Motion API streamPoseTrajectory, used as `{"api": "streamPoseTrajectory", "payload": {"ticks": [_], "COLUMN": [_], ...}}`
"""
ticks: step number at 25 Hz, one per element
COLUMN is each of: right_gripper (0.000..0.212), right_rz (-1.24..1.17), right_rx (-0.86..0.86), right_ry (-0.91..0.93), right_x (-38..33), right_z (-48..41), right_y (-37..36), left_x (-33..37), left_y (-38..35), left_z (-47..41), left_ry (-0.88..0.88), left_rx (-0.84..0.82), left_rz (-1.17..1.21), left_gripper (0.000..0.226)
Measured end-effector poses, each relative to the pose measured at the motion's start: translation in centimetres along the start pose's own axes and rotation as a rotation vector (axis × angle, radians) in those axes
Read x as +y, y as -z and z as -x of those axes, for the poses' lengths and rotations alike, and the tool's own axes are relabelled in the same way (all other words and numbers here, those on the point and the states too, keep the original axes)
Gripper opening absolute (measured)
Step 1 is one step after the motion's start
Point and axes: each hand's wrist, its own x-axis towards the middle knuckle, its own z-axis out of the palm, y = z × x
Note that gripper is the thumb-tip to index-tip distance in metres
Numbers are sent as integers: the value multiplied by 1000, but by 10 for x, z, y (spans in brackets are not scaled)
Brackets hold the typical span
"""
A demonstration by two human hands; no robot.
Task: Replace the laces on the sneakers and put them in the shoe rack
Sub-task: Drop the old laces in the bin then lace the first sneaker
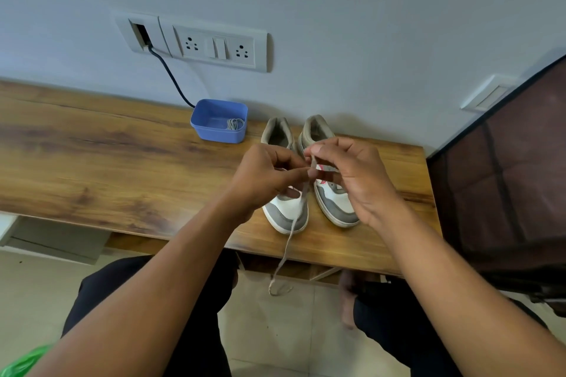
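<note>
Both forearms are stretched forward from the lower corners of the view, and the two hands are brought together above the pair of shoes. The left hand point(269, 176) is held with its fingers curled, its thumb and forefinger closed on a flat beige lace point(295, 220). The right hand point(358, 180) is likewise curled, and the upper end of the same lace is pinched between its thumb and fingertips. From this pinch the lace is hung down in front of the left shoe and past the front edge of the brown wooden surface point(122, 156). Its loose end is seen above the pale tiled floor point(275, 333).

Two white-and-grey sneakers point(286, 211) are counted, set side by side with toes toward the person, near the right end of the surface. One blue plastic tub point(219, 135) is stood just behind and left of them, by the wall, and one coiled grey lace point(235, 124) is seen inside it. One white socket panel point(214, 46) is mounted on the wall above, and one black cable point(171, 76) is led from it down behind the tub. One dark brown fabric-covered unit point(505, 177) is seen just right of the surface.
</note>
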Motion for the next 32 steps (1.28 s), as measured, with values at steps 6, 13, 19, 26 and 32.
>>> {"api": "streamPoseTrajectory", "payload": {"ticks": [6,13,19,26,32], "right_gripper": [36,12,3,10,10], "right_rz": [-168,-130,775,880,854], "right_rx": [-61,-4,-131,-139,-176], "right_ry": [-95,-62,-91,-139,-149], "right_x": [2,10,40,49,58], "right_z": [-15,-33,-41,-51,-64], "right_y": [9,16,46,30,22], "left_x": [-2,-2,-22,-55,-59], "left_y": [-6,1,13,-6,-4], "left_z": [-12,-28,-48,-50,-62], "left_ry": [13,145,384,318,403], "left_rx": [157,43,-79,95,60], "left_rz": [199,-70,-724,-650,-585], "left_gripper": [20,14,7,11,15]}}
